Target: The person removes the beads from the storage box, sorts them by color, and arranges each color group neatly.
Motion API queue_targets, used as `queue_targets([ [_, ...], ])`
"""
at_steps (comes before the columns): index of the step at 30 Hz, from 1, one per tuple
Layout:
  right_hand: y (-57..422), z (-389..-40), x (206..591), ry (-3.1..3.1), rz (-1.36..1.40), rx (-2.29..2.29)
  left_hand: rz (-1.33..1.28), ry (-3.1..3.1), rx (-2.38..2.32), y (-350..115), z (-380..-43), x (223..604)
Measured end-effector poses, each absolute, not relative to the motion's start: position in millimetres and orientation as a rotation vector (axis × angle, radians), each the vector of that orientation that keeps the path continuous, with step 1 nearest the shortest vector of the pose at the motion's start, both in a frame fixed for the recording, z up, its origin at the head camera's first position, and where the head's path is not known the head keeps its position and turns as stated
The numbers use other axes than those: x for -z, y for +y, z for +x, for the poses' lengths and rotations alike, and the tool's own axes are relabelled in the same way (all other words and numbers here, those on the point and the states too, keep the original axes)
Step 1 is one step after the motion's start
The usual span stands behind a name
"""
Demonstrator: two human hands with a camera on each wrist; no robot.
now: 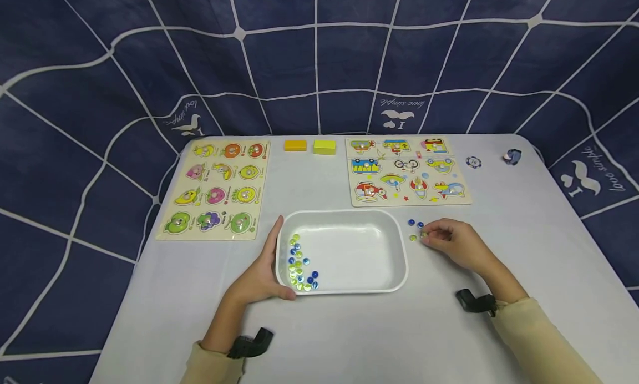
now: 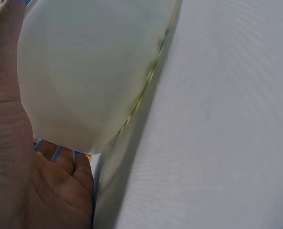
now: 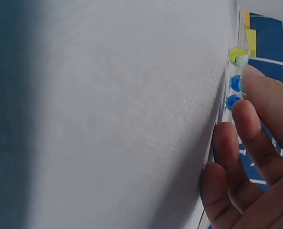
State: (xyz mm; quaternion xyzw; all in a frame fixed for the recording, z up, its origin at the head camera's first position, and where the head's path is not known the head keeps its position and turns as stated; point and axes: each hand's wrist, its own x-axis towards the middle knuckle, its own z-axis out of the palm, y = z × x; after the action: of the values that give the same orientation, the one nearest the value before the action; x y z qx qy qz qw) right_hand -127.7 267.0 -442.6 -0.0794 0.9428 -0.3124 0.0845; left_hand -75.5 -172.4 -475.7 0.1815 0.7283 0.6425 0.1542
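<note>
My left hand [image 1: 259,277] holds the left end of a white tray [image 1: 349,291], thumb at the near corner and fingers along the side. In the left wrist view the tray's outer wall [image 2: 93,71] fills much of the frame. Several yellow-green and blue glass marbles [image 1: 299,254] lie in the tray's left part. Right of the tray, my right hand [image 1: 461,244] pinches a greenish marble [image 1: 424,235] at its fingertips, low over the table. Beside them lie a yellow-green marble [image 1: 413,237] and two blue marbles [image 1: 411,222], also in the right wrist view.
A fruit puzzle board [image 1: 253,217] lies at the left and a vehicle puzzle board [image 1: 409,200] behind the tray. Orange [image 1: 295,145] and yellow blocks [image 1: 324,147] sit at the back. Farther right are a poker chip [image 1: 473,162] and a small dark blue figure [image 1: 511,156].
</note>
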Motion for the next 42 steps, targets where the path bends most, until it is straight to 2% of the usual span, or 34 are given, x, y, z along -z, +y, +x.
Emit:
queue_targets([
  [11,266,-127,444,2.839,-0.243,0.916,0.516,2.097,-1.834,-172,-76,474],
  [19,256,-118,424,2.983,-0.355,1.079,0.517,2.063,-1.855,-171,-75,473],
  [31,176,-112,395,2.812,-0.846,1.336,0.513,2.078,-1.844,-172,-75,475],
  [42,102,-110,408,2.590,-0.925,1.207,0.523,2.126,-1.817,-173,-75,475],
])
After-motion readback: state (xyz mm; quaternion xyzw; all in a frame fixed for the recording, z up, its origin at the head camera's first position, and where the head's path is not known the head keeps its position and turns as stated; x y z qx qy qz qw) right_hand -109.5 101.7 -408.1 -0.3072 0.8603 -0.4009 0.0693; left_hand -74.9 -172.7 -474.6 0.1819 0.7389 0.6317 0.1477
